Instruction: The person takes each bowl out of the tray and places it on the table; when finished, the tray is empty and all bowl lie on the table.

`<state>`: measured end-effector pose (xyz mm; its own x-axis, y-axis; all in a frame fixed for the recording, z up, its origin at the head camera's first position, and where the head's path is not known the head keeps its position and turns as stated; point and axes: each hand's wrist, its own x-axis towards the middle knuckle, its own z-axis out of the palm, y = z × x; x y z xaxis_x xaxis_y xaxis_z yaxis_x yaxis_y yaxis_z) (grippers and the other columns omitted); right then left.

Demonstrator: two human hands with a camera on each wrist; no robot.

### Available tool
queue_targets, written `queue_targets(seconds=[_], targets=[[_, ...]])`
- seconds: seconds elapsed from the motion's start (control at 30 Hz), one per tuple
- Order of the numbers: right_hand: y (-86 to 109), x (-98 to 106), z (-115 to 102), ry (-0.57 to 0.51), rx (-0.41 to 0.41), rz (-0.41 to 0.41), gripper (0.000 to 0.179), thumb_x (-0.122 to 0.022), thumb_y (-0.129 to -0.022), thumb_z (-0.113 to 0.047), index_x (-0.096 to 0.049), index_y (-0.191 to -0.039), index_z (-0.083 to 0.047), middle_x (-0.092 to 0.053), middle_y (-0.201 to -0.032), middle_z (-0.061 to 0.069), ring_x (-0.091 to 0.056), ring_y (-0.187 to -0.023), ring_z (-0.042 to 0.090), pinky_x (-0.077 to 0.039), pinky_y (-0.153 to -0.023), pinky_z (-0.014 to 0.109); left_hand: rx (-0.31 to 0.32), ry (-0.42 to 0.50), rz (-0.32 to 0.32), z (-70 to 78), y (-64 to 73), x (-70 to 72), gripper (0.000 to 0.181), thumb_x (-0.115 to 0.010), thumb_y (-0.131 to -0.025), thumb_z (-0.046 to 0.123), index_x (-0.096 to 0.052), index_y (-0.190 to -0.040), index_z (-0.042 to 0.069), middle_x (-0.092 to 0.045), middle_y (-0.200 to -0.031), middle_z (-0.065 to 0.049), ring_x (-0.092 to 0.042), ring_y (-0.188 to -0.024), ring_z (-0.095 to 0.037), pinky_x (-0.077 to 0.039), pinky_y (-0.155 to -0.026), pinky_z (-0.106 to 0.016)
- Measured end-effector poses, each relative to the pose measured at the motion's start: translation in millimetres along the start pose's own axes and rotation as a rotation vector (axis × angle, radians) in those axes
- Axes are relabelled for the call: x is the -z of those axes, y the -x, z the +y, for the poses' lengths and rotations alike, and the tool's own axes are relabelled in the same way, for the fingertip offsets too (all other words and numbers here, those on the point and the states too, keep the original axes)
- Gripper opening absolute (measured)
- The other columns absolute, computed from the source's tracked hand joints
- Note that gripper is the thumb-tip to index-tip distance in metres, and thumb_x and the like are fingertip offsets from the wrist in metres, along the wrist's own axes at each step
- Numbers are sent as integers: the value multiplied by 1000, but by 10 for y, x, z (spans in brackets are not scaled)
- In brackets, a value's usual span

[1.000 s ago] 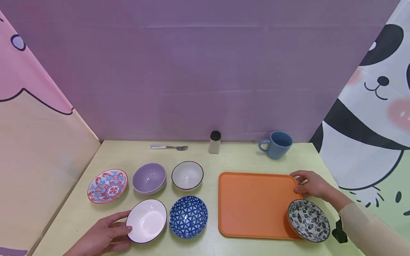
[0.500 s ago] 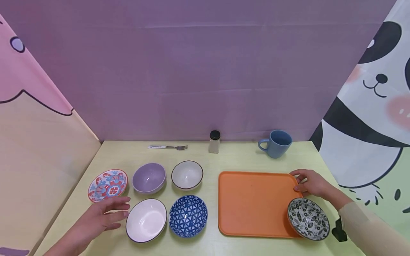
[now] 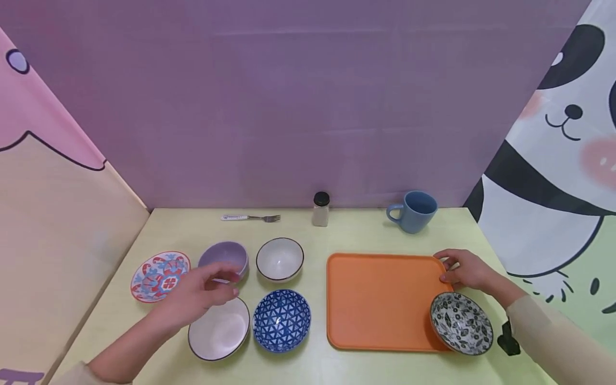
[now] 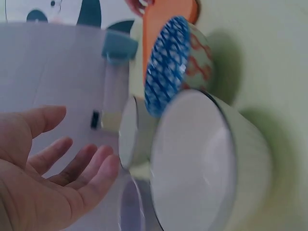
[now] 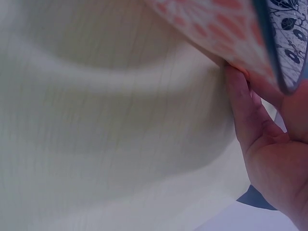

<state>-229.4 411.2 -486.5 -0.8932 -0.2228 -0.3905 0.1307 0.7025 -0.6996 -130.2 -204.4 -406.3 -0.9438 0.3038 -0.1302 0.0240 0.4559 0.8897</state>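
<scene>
My left hand hovers above the front-left white bowl and just in front of the purple bowl. Its fingers are loosely bent and hold nothing; in the left wrist view the hand is apart from the bowls. My right hand grips the right edge of the orange tray near its far corner. A black-and-white floral bowl sits tilted over the tray's near right corner. In the right wrist view this floral bowl partly hides the fingers.
A blue patterned bowl and another white bowl stand left of the tray. A red-and-blue plate lies at the far left. Along the back are a fork, a black-capped shaker and a blue mug.
My left hand has left the rim of the front-left white bowl, lifted, and moved right and away from me toward the purple bowl. My right hand stays at the tray.
</scene>
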Motion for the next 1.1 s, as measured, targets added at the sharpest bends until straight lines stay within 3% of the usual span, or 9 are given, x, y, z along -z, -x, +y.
queue_targets(seconds=[0.2, 0.47, 0.8, 1.1], targets=[[-46, 45, -37, 25, -1, -5, 60, -77, -90, -7, -50, -143, 4, -57, -113, 21, -64, -88, 25, -66, -77, 42, -86, 53, -52, 350, -356, -268, 48, -74, -94, 16, -60, -139, 3, -67, -125, -17, -70, -109, -25, -60, -89, -30], [-85, 37, -60, 16, 1, -11, 60, -78, -90, -7, -51, -142, 2, -56, -113, 20, -64, -88, 25, -66, -76, 41, -52, 157, -148, 713, -735, -731, 45, -72, -95, 17, -61, -138, 10, -67, -123, -13, -69, -107, -23, -61, -93, -40], [-44, 62, 29, -70, 8, -63, 60, -74, -92, -9, -48, -144, 5, -57, -118, 21, -64, -93, 26, -65, -80, 42, 19, 289, -274, 952, -1081, -1306, 37, -70, -97, 17, -64, -133, 11, -67, -111, -10, -70, -100, -22, -62, -92, -45], [33, 85, 55, -135, 7, -85, 57, -68, -93, -3, -46, -144, 10, -59, -120, 22, -66, -96, 26, -65, -83, 41, 103, 416, -301, 1015, -1213, -1814, 31, -72, -91, 10, -70, -121, 8, -71, -102, -7, -70, -98, -28, -64, -85, -45]])
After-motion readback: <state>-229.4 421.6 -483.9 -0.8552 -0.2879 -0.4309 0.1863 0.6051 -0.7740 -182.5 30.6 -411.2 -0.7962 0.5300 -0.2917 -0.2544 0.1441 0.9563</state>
